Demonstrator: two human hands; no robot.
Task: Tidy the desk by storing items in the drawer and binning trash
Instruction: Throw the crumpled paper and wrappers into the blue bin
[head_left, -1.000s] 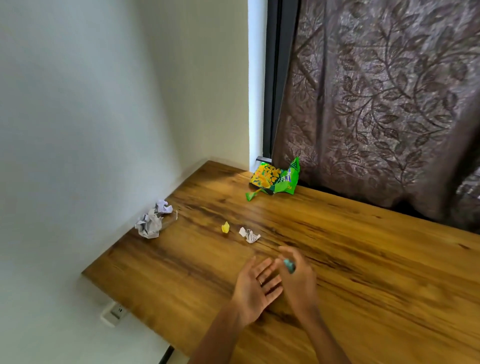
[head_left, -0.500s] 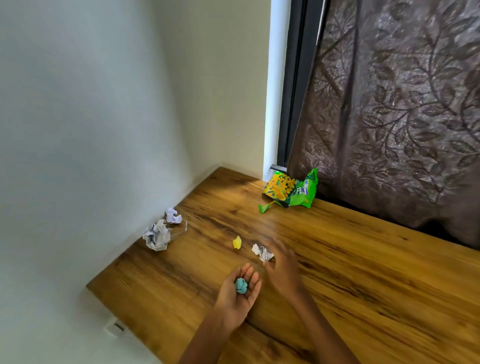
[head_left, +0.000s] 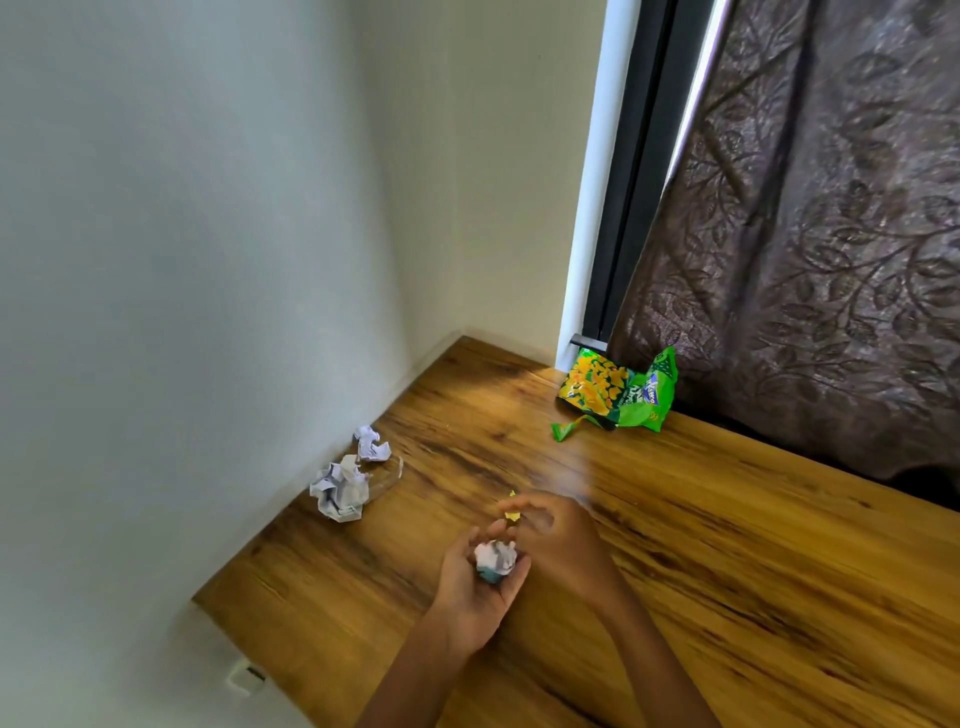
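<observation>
Along the bench's (head_left: 727, 545) left edge two paper wads (head_left: 340, 491) lie untouched. Left hand (head_left: 480, 582), palm up, now cups a white wad (head_left: 496, 556) atop the blue scrap; right hand (head_left: 550, 525) has moved on, pinching the yellow scrap (head_left: 512, 514).

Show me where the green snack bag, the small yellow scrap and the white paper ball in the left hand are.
green snack bag (head_left: 621, 393), head view, on the printed front of the bag.
small yellow scrap (head_left: 512, 514), head view, on its visible yellow part.
white paper ball (head_left: 496, 556), head view, on its crumpled top, in the palm.
</observation>
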